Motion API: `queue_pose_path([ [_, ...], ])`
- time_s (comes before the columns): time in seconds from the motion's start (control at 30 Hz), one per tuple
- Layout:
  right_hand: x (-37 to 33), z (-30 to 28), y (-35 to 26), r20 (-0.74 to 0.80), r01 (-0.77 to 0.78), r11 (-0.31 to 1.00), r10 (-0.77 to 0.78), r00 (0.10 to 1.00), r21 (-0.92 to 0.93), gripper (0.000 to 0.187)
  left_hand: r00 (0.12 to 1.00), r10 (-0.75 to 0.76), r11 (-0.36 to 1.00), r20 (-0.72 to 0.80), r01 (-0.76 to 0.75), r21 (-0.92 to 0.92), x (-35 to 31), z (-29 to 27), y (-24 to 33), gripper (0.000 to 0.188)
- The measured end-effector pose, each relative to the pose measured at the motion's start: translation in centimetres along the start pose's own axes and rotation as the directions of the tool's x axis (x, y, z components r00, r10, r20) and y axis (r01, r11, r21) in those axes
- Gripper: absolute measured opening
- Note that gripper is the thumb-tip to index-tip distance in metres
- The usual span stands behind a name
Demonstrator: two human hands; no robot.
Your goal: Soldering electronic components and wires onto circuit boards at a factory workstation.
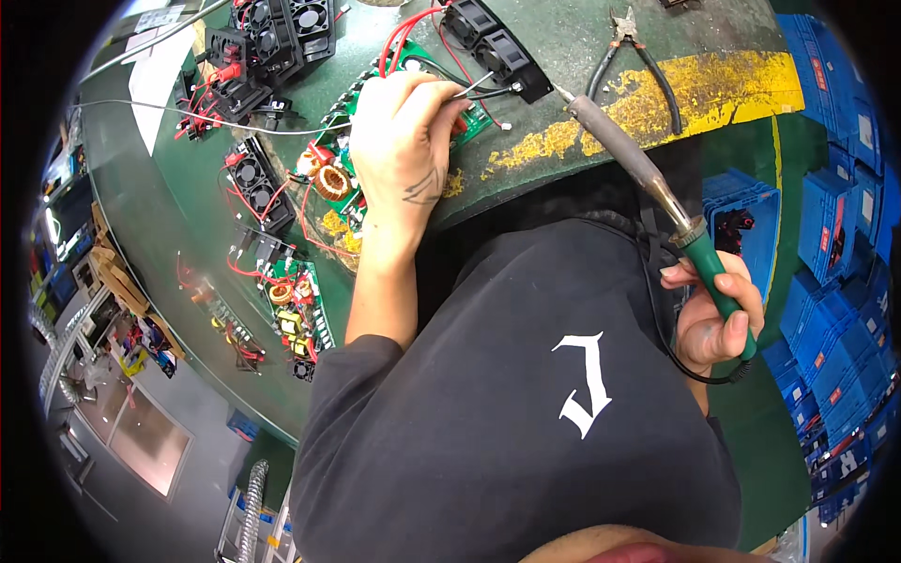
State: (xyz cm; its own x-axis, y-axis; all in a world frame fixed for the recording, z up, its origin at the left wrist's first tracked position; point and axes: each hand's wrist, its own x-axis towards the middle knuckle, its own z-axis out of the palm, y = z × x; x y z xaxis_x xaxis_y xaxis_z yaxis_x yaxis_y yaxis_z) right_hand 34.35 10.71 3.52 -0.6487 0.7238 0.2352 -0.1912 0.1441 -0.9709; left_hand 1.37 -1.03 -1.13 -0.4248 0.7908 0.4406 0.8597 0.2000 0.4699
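My right hand (715,324) grips the green handle of a soldering iron (631,155). The iron's tip points up and left, close to the corner of a black panel with two fans (502,54), apart from it as far as I can see. My left hand (399,141) is closed in a pinch on a thin length of solder wire (235,125). The wire's free end sticks out toward the fan panel. Beneath the left hand lies a green circuit board (333,178) with copper coils, partly hidden. Red and black wires run between board and panel.
Diagonal cutters (627,52) lie open-jawed on the worn green bench at upper right. Several fan units (272,38) and another circuit board (296,305) sit to the left. Blue bins (835,225) are stacked at the right, one standing beside the bench edge.
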Motion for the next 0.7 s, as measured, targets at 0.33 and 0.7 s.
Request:
queue_pose_path([
  [0.33,-0.2,0.0,0.0,-0.084,-0.042,0.999,0.043,0.996,0.007,0.048,0.995,0.094,0.994,0.029,-0.096,0.043,0.5,0.4,-0.7,0.024],
  [0.7,2.5,3.0,5.0,0.12,0.174,0.915,-0.139,0.983,-0.364,0.041,0.974,0.183,0.983,0.135,-0.183,-0.016,1.7,-1.3,-1.2,0.022],
])
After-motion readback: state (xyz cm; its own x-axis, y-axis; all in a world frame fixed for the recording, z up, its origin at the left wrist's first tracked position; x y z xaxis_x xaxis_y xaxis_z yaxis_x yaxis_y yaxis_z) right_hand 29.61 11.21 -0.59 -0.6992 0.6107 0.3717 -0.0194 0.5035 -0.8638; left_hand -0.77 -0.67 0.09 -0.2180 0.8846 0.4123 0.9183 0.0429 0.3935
